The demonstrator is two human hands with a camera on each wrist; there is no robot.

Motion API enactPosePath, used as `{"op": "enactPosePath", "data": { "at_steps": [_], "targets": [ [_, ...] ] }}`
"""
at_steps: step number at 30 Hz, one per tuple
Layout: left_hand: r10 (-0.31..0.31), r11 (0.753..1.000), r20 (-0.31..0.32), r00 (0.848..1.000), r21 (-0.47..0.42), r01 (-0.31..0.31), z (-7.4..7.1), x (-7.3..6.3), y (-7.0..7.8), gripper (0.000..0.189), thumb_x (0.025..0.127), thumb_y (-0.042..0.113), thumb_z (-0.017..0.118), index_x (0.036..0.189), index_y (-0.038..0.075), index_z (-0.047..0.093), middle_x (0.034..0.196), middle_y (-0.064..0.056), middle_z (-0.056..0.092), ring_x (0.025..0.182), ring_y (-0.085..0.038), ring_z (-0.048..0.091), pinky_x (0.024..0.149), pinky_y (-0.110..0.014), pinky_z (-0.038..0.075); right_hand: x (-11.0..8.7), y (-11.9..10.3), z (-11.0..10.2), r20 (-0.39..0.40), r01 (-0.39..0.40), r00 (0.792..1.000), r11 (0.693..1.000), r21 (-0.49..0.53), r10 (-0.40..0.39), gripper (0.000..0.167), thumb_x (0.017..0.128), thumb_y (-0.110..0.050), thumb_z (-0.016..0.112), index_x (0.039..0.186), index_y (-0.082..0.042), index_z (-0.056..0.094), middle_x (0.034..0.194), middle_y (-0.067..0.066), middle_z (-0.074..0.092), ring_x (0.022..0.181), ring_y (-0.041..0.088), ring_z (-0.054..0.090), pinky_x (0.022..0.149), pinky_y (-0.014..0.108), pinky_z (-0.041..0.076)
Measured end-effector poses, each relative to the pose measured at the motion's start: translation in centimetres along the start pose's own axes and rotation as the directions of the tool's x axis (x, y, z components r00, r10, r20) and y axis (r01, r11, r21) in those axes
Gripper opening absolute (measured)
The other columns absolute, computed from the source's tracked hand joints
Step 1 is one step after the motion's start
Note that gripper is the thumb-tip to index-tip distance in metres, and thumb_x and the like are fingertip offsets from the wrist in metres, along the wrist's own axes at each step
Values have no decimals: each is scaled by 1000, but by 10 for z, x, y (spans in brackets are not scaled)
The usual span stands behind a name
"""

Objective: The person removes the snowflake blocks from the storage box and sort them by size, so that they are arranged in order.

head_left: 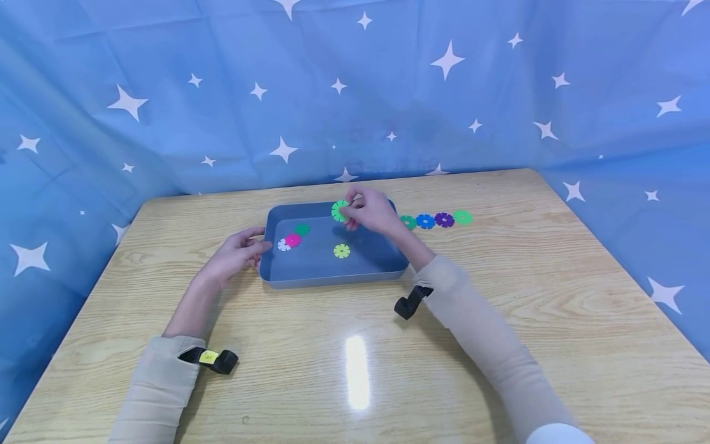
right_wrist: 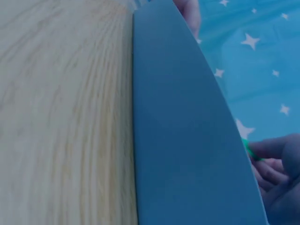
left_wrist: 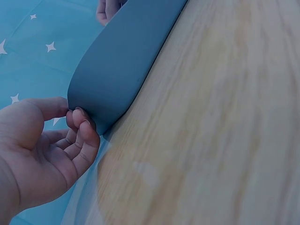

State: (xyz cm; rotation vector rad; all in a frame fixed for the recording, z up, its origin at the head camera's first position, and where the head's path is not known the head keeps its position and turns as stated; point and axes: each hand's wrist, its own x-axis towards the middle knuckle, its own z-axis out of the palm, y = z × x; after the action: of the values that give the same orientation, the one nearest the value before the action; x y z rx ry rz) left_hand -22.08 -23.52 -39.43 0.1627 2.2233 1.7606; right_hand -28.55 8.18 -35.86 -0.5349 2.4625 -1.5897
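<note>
A blue star-printed cloth [head_left: 310, 111] hangs beyond the pale wood-grain bench [head_left: 288, 345], which carries a rectangular blue-grey tray [head_left: 333, 282]. A row of four coloured discs [head_left: 426, 221] lies outside at 3 o'clock. My left hand [head_left: 237, 254] grips the tray's 9 o'clock wall; my right hand [head_left: 373, 211] pinches a bright green, round notched disc [head_left: 337, 212] at its 12 o'clock side. Inside lie a white disc [head_left: 283, 245], pink disc [head_left: 293, 240], dark green disc [head_left: 302, 229] and yellow disc [head_left: 342, 251].

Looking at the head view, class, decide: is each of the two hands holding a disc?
No, the right hand pinches a green disc, while the left hand grips the edge of the tray.
</note>
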Motion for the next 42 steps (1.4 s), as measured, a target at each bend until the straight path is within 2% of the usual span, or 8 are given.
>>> {"op": "enactPosePath", "data": {
  "at_steps": [8,16,22,27,31,35,42],
  "targets": [
    [7,1000,1,1000,-2,-7,-1,-2,1,62,103,14,57,153,-8,28,94,-8,59,71,-9,56,65,-23,52,-10,3,-22,-69,9,998,1000,-24,-11,22,99,-15,67,109,0,53,84,14,73,76,33,72,78,46,59],
    [5,1000,-1,1000,7,-5,-1,-2,1,61,103,15,57,153,-8,29,91,-8,58,68,-9,56,63,-23,51,-20,8,-47,-109,14,994,1000,0,-14,19,100,-15,66,106,-2,53,86,20,73,80,41,71,79,52,58],
    [-6,1000,-1,1000,21,6,-1,0,0,60,104,16,56,154,-6,30,92,-10,58,68,-10,57,64,-24,51,-30,14,-69,-148,25,989,999,21,-22,21,99,-17,66,107,-3,54,87,24,72,83,43,70,80,53,57],
    [-2,1000,0,1000,11,2,-1,0,1,60,103,14,56,153,-6,30,91,-10,58,67,-10,57,63,-23,52,-36,22,-88,-191,18,981,1000,-1,-17,22,99,-19,67,107,-3,55,84,19,73,79,37,72,79,50,58],
    [-3,1000,5,1000,4,3,-1,0,1,59,104,14,56,153,-7,30,91,-10,59,67,-10,57,63,-23,52,-42,31,-102,-224,-15,975,999,-33,7,22,99,-20,67,105,-4,55,84,16,74,77,32,73,75,41,60],
    [-11,1000,5,1000,7,11,-1,0,1,60,104,16,56,153,-6,31,88,-9,59,67,-11,56,64,-24,52,-48,40,-116,-246,-42,969,998,-46,29,23,99,-20,67,105,-2,54,83,13,74,77,33,73,74,40,60],
    [-19,1000,-5,1000,9,19,-1,-1,1,60,104,16,57,153,-5,31,87,-9,60,67,-11,57,65,-25,53,-62,53,-141,-277,-93,958,995,-45,78,26,99,-19,67,110,0,53,85,10,74,71,19,71,75,43,60]
  ]
}}
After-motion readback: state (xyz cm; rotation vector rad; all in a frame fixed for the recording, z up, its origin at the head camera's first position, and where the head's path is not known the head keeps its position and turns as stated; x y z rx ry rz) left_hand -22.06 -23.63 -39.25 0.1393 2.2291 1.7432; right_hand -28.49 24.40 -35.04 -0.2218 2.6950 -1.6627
